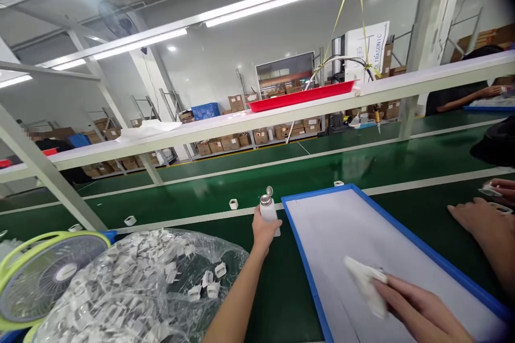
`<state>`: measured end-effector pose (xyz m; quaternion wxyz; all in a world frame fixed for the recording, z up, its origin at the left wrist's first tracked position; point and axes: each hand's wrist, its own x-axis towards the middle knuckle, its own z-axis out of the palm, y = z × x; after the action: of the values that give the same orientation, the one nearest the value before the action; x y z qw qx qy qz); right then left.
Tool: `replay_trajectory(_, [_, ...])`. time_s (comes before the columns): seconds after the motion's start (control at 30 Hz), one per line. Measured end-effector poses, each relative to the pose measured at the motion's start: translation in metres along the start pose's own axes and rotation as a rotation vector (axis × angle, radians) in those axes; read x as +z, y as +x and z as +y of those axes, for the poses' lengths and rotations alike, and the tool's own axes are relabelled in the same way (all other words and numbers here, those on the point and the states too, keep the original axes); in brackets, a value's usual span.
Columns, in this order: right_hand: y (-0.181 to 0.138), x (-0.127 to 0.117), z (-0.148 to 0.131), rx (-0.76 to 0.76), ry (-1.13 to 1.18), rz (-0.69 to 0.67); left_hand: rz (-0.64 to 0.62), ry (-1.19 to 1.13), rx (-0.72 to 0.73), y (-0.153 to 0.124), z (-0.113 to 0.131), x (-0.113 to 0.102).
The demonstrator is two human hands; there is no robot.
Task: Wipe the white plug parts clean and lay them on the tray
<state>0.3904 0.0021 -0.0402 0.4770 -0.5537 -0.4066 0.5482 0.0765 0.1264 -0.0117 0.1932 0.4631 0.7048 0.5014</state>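
Note:
My left hand (263,233) is wrapped round a white dispenser bottle (269,211) with a metal top, its small lid flipped up. The bottle stands upright or nearly so beside the blue-rimmed tray (302,251). Over the tray's white surface, my right hand (418,305) pinches a white cloth (364,281), blurred by motion. Left of my left forearm, a clear plastic bag (225,244) lies spread with a heap of small white plastic housings (124,273) on it.
A green-rimmed fan (52,273) stands at the far left. Single white pieces (234,204) sit on the green belt (193,193). A shelf (225,126) with a red tray (301,97) crosses ahead. At right, a co-worker's hands (483,220) hold small parts.

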Motion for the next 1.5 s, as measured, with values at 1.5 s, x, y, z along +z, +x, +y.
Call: replay_trajectory(1.5, [0.039,0.163,-0.065,0.275,1.077,-0.232,-0.066,0.958,0.867,-0.037,0.082,-0.057])
